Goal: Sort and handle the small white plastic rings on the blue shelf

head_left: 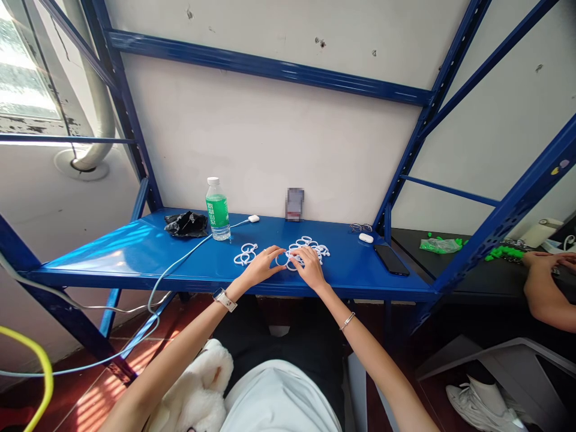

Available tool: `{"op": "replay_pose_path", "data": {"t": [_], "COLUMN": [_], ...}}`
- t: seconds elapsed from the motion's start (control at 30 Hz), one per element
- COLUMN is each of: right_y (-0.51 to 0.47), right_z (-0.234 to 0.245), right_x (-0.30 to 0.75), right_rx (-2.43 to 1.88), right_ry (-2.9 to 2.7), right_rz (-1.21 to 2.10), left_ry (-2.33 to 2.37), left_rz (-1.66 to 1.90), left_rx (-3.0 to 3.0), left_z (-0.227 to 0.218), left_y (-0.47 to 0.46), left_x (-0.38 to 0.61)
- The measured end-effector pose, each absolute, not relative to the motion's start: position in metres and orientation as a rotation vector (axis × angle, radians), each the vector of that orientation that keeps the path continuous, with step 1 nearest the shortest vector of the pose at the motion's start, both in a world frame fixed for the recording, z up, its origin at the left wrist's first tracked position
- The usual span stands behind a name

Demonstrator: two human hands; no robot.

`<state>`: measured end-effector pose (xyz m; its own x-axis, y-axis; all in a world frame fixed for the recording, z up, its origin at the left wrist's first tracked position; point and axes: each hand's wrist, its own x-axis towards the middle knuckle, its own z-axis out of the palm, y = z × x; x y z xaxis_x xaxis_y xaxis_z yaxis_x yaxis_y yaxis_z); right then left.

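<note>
Both my hands rest on the blue metal shelf [135,252] in front of me. My left hand [263,266] and my right hand [308,264] meet over a white plastic ring [282,259], their fingers curled and pinched on it. Just behind my right hand lies a pile of white rings [310,245]. A smaller cluster of white rings [245,255] lies to the left of my left hand. A watch sits on my left wrist, a thin bracelet on my right.
A green-labelled water bottle [217,210], a black crumpled bag [186,223], a white charger cable [189,255], a phone [390,259], glasses [360,227] and a white earbud case [366,237] lie on the shelf. Another person's arm [546,291] rests at the right by green parts [499,252].
</note>
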<state>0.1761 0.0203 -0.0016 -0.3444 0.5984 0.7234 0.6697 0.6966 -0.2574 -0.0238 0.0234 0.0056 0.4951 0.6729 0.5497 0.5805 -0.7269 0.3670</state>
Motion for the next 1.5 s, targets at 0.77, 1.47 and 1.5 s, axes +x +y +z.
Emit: {"op": "replay_pose_path", "data": {"t": [0.77,1.47,1.5], "right_y": [0.015,0.035,0.036], "right_z": [-0.001,-0.014,-0.015], "right_x": [0.176,0.186,0.187], "right_rx": [-0.922,-1.414,-1.425], "right_ry": [-2.147,-1.510,-1.507], "right_rz": [-0.137,-0.084,-0.069], "left_ry": [1.112,1.939,1.960], "left_rz": [0.956,0.492,0.441], "left_rx": [2.627,2.608,2.592], "left_z": [0.011,0.018,0.018], "left_y": [0.018,0.039,0.038], "left_x": [-0.026,-0.078,-0.077]}}
